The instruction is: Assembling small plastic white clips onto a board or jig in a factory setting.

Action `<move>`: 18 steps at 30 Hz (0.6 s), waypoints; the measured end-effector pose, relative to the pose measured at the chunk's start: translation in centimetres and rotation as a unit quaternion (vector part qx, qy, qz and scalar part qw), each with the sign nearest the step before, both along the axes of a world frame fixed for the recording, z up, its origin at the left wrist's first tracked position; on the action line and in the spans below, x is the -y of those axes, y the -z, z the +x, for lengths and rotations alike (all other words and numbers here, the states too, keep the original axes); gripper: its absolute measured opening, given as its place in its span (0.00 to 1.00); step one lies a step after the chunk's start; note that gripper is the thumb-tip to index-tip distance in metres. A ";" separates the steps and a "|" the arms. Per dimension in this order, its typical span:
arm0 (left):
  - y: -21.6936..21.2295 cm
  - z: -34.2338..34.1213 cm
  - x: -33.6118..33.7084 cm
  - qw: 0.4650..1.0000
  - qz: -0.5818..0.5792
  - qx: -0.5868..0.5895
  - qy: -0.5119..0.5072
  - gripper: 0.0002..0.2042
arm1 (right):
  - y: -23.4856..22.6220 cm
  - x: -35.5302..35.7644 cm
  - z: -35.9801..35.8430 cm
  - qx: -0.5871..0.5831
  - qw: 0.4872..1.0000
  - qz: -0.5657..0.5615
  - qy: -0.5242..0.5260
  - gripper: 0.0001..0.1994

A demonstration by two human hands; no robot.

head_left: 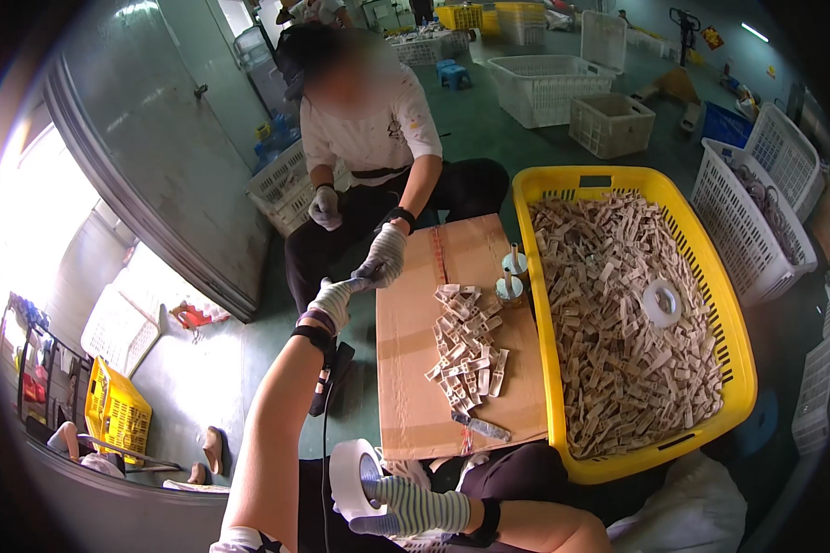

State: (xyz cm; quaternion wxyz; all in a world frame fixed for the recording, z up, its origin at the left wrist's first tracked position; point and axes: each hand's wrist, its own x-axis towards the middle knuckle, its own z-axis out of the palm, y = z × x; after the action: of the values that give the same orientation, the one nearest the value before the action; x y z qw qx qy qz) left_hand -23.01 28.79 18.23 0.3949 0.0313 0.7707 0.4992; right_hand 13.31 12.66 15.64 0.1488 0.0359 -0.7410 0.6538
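My left hand [330, 306], in a striped glove, stretches forward with its fingers closed and meets the gloved hand [384, 258] of a person sitting opposite. Something small and greyish shows between the two hands, too hidden to name. Low in front of me, my right hand [417, 507] grips a wide roll of white tape [346, 465]. Between us, a cardboard box [406, 369] bears a pile of small beige slatted pieces [470, 346]. A dark, flat, narrow tool [481, 426] lies at its near edge. Two small jars [509, 288] with sticks in them stand at its right.
On the right, a yellow crate [546, 369] full of the same beige pieces also holds a white ring-shaped roll [662, 302]. White crates [549, 88] stand farther back, with another [756, 221] at far right. A metal door [157, 138] is at left, and a dark cable [325, 461] hangs beside my left arm.
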 end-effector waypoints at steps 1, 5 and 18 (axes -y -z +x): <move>0.1 0.2 -0.2 1.000 -0.003 -0.005 0.000 0.52 | 0.3 0.2 -0.1 0.004 0.999 -0.037 -0.006 0.24; 0.9 -3.2 2.6 0.990 0.102 -0.083 -0.045 0.52 | -2.9 -2.0 -2.2 0.023 0.961 -0.269 -0.056 0.17; 10.2 7.1 28.0 0.958 0.082 -0.206 0.181 0.32 | 2.0 6.8 0.4 0.184 0.852 -0.489 0.031 0.12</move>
State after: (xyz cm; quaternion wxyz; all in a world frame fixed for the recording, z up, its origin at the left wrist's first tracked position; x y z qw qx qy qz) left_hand -15.87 0.80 8.08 0.3071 0.3049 0.7733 0.4635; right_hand 13.72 5.88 13.65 0.0279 -0.1856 -0.3407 0.9212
